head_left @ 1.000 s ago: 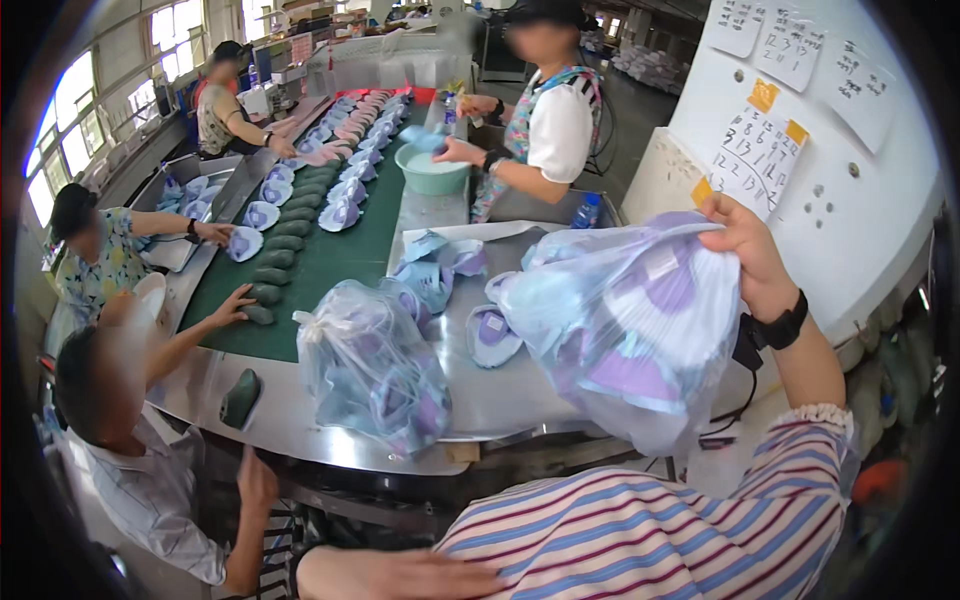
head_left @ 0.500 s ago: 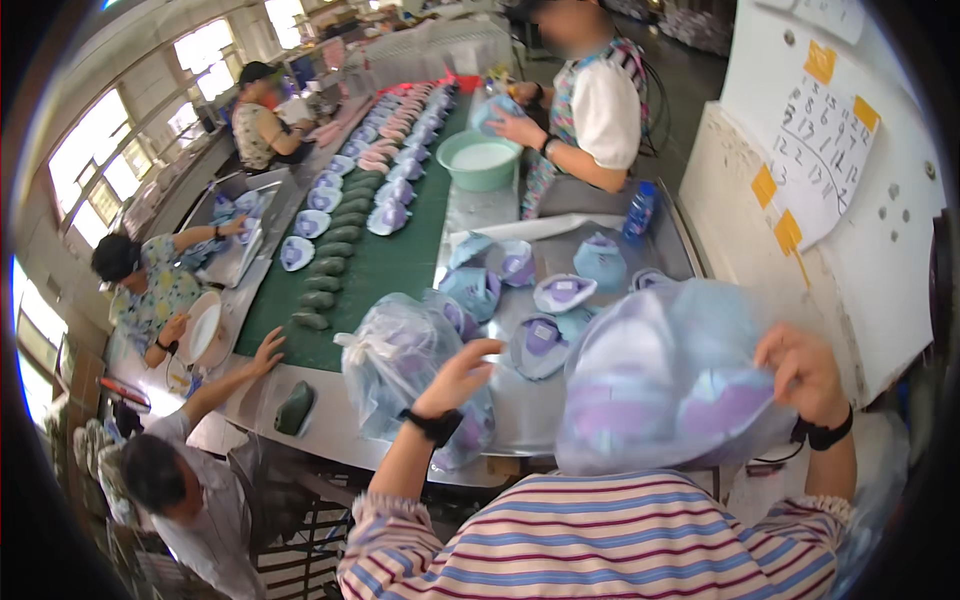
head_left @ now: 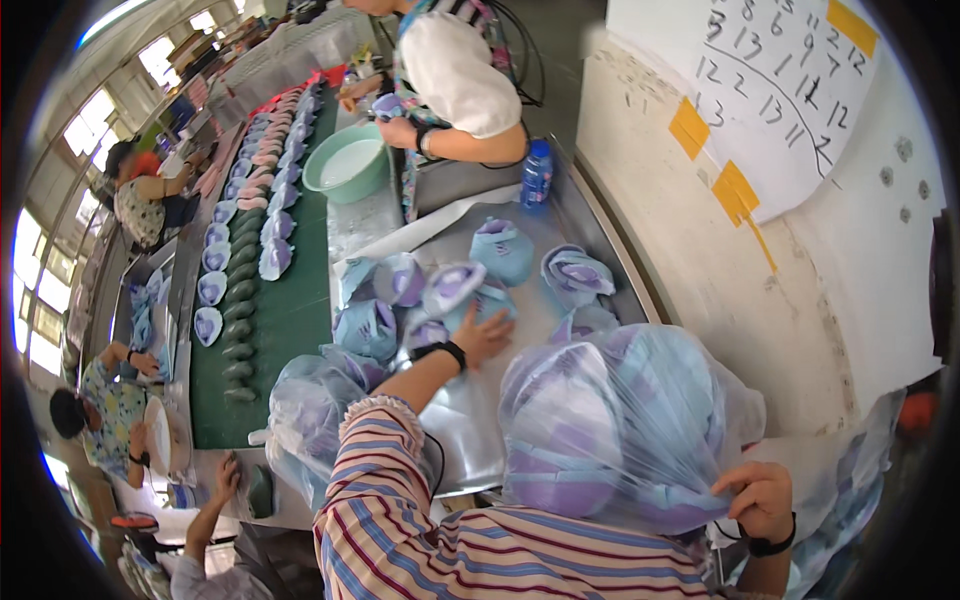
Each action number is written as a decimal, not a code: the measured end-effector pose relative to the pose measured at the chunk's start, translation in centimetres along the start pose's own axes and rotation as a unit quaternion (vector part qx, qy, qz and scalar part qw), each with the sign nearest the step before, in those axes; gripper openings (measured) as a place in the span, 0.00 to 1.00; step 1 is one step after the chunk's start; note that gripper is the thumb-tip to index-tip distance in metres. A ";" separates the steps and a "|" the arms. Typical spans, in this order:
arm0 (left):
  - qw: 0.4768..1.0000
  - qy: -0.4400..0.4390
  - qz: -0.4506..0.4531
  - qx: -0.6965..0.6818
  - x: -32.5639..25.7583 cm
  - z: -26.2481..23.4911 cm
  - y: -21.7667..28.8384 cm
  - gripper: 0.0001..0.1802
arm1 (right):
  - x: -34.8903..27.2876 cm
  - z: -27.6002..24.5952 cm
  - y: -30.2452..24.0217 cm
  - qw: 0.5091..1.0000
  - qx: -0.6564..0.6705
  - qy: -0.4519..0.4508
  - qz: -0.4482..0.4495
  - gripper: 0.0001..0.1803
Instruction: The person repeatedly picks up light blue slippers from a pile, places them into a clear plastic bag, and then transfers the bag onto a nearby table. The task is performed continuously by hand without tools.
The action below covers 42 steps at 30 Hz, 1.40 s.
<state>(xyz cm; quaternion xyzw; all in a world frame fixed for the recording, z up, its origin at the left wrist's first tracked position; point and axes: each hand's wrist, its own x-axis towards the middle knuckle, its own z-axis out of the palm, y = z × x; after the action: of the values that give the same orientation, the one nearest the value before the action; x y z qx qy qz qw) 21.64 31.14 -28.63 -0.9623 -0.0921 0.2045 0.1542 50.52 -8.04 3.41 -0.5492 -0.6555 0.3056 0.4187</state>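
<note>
A shiny metal counter point(head_left: 480, 420) runs beside a green conveyor belt point(head_left: 290, 310) in a bright workshop. The right hand point(head_left: 762, 497) has its grip pinched on a clear plastic bag of lilac-and-blue shoe uppers point(head_left: 610, 430) at the counter's near edge. The left hand point(head_left: 483, 335), open, rests on loose lilac uppers point(head_left: 450, 290).

Bright windows point(head_left: 45, 290) lit left side; white wall point(head_left: 850, 270) stood right; long steel surface point(head_left: 465, 420) ran between.

A round pale-green plastic basin point(head_left: 349, 162) is sitting upper centre, beside a long dark-green conveyor belt point(head_left: 290, 300) carrying rows of purple shoe uppers point(head_left: 272, 256). A blue plastic bottle point(head_left: 537, 175) is standing right of centre; a white handwritten paper sheet point(head_left: 790, 90) is hanging upper right.
</note>
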 end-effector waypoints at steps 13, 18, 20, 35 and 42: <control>0.788 0.227 0.116 -0.561 15.3 -2.5 6.1 0.22 | 2.0 -0.3 0.9 0.999 0.011 0.000 0.031 0.11; 0.957 0.244 0.134 -0.078 20.0 -1.1 6.0 0.23 | 2.5 0.7 -0.2 0.993 -0.034 0.069 0.086 0.11; 0.988 0.112 0.014 -0.102 17.1 -4.4 1.1 0.21 | 3.0 1.2 0.3 0.993 -0.042 0.088 0.059 0.10; 0.865 0.257 -0.338 -0.265 -17.4 -12.4 -9.1 0.29 | 25.3 5.1 3.3 0.985 -0.084 -0.072 -0.129 0.12; 0.740 0.207 -0.518 -0.376 -43.3 -10.1 1.1 0.44 | 21.6 5.2 10.2 0.879 -0.363 -0.310 -0.015 0.10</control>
<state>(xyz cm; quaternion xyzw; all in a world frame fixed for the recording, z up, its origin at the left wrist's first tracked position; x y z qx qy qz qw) -12.96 17.13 -4.43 -0.7643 -0.6120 -0.1622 -0.1227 49.64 15.51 -3.20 -0.5302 -0.8248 0.1943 -0.0297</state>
